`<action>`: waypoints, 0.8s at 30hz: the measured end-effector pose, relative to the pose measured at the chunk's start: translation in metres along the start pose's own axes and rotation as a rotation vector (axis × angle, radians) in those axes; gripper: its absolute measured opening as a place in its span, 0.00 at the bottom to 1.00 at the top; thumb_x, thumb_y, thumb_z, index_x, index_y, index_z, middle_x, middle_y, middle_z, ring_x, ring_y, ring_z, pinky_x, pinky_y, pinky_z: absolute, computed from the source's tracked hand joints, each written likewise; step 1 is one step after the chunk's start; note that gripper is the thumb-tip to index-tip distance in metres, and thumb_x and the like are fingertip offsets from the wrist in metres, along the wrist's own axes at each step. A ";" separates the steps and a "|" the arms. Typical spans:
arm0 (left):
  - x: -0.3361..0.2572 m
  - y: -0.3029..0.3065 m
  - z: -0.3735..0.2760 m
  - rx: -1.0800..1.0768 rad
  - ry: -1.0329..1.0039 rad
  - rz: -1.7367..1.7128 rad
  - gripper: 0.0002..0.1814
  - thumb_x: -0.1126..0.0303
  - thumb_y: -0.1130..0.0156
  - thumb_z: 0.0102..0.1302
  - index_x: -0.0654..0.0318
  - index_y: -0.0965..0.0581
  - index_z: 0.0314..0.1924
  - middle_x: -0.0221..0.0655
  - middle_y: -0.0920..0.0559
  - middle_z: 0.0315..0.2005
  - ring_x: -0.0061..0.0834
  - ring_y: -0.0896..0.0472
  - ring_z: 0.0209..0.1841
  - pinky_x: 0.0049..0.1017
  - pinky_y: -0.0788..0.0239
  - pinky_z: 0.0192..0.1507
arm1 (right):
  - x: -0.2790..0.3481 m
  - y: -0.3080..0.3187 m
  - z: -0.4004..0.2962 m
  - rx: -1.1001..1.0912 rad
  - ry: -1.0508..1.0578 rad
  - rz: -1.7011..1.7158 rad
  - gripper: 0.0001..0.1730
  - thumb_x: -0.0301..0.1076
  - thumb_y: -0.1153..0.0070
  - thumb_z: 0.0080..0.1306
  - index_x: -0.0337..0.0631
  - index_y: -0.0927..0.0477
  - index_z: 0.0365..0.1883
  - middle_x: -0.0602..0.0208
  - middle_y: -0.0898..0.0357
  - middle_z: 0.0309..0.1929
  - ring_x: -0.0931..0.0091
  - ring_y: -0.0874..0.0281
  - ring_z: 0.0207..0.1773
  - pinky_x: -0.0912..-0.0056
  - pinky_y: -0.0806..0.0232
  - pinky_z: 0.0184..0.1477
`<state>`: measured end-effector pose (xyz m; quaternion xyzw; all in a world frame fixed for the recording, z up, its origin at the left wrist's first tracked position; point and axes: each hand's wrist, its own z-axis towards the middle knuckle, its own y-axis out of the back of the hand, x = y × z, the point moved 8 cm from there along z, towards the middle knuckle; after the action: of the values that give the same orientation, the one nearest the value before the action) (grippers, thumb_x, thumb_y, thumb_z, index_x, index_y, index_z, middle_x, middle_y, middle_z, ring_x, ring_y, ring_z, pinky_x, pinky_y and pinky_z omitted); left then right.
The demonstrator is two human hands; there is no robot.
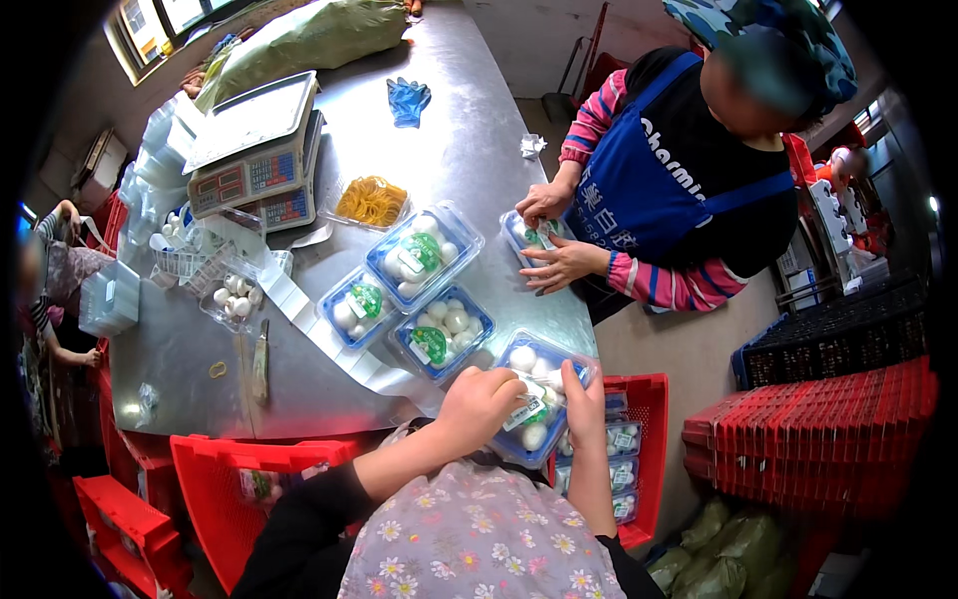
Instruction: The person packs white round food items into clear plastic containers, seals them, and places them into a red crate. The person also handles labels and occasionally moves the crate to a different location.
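My right hand (pixel 586 400) grips the side of a blue plastic tray of white mushrooms (pixel 534 436) under a clear lid. My left hand (pixel 479 408) has its fingers bent at a white printed label (pixel 525 406) on that lid; whether they pinch it cannot be told. Just beyond lie three more packs of mushrooms with green round stickers: a large one (pixel 425 256), a smaller one at its left (pixel 358 308) and another (pixel 443 333) nearer me. A strip of white labels (pixel 299 307) runs across the steel table to my left forearm.
Across the table (pixel 179 374), a co-worker's hands (pixel 557 266) touch another pack. Scales (pixel 247 176), rubber bands (pixel 370 201), a knife (pixel 260 367) and a blue glove (pixel 408 101) lie on it. Red crates stand near me, at left (pixel 217 494) and right (pixel 650 449), the right one holding packs.
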<state>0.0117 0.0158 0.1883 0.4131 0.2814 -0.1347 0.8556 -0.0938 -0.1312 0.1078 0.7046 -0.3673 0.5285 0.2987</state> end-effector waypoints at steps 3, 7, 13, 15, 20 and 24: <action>0.014 0.000 -0.003 0.046 -0.008 -0.002 0.07 0.70 0.36 0.55 0.57 0.25 0.33 0.30 0.22 0.30 0.32 0.25 0.28 0.31 0.38 0.31 | 0.004 -0.014 0.003 0.015 -0.027 -0.070 0.17 0.36 0.42 0.67 0.37 0.27 0.51 0.64 0.25 0.46 0.76 0.27 0.46 0.73 0.33 0.49; 0.022 -0.007 -0.015 0.117 -0.062 0.154 0.07 0.71 0.38 0.56 0.59 0.26 0.34 0.32 0.24 0.29 0.35 0.27 0.29 0.33 0.39 0.32 | 0.008 -0.031 -0.004 0.009 -0.144 -0.275 0.16 0.36 0.40 0.65 0.39 0.24 0.48 0.64 0.22 0.43 0.76 0.25 0.45 0.70 0.30 0.48; 0.030 -0.001 -0.025 0.142 -0.124 -0.035 0.07 0.70 0.36 0.52 0.59 0.27 0.26 0.33 0.24 0.22 0.35 0.27 0.20 0.35 0.38 0.24 | -0.038 -0.037 0.000 0.066 -0.032 -0.310 0.30 0.51 0.40 0.65 0.37 0.29 0.56 0.57 0.21 0.45 0.72 0.25 0.48 0.69 0.33 0.53; 0.027 0.007 -0.029 0.165 -0.114 -0.074 0.05 0.71 0.39 0.53 0.59 0.26 0.30 0.35 0.24 0.24 0.39 0.26 0.25 0.38 0.35 0.29 | -0.038 -0.042 -0.005 0.109 -0.033 -0.260 0.28 0.51 0.41 0.66 0.39 0.28 0.55 0.58 0.22 0.46 0.73 0.25 0.48 0.71 0.34 0.53; 0.029 -0.004 -0.029 0.221 -0.145 -0.176 0.07 0.73 0.41 0.55 0.61 0.27 0.36 0.41 0.24 0.27 0.46 0.26 0.28 0.41 0.34 0.33 | -0.031 -0.031 -0.013 0.018 -0.135 -0.286 0.25 0.45 0.41 0.66 0.35 0.26 0.53 0.60 0.22 0.49 0.75 0.27 0.52 0.71 0.35 0.56; 0.033 -0.017 -0.021 0.650 0.095 -0.023 0.06 0.73 0.41 0.62 0.67 0.26 0.38 0.43 0.22 0.33 0.45 0.23 0.35 0.38 0.30 0.38 | -0.035 -0.019 -0.015 -0.034 -0.105 -0.396 0.28 0.49 0.41 0.66 0.34 0.26 0.54 0.55 0.22 0.50 0.73 0.27 0.54 0.68 0.36 0.57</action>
<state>0.0224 0.0218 0.1469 0.6671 0.2681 -0.2075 0.6633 -0.0914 -0.1014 0.0778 0.7844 -0.2458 0.4158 0.3891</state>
